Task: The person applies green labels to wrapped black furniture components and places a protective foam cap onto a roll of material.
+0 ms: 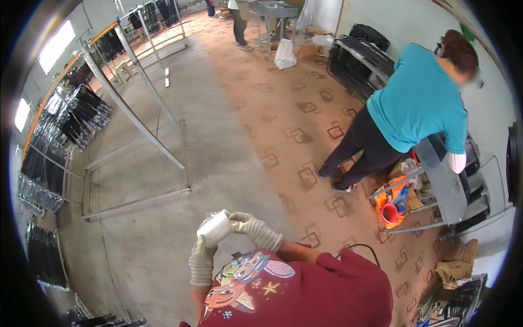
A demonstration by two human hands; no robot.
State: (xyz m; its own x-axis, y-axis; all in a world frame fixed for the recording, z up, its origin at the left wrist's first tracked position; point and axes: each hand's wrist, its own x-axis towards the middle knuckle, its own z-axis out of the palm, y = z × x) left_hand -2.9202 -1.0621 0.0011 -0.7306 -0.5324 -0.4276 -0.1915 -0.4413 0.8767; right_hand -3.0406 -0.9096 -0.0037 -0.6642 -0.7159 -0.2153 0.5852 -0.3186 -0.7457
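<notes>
A white roll (216, 226), looking like clear plastic wrap with a loose transparent edge at its upper left, is held out in front of my maroon shirt (305, 291). My left hand (202, 252), in a pale striped work glove, grips its lower left end. At the opposite end, my right hand (248, 224), gloved the same way, is closed on the roll's upper right. The gloves and the roll hide some of my fingertips. Bare concrete floor (180, 245) lies beneath the roll.
Metal frame racks (136, 203) stand at left, with bundles of dark, plastic-wrapped parts (43, 180). A person in a teal shirt (419, 103) bends over a metal workbench (444, 185) at right. Beneath it sits a red bucket (388, 213). A patterned brown floor covering (297, 133) borders the concrete.
</notes>
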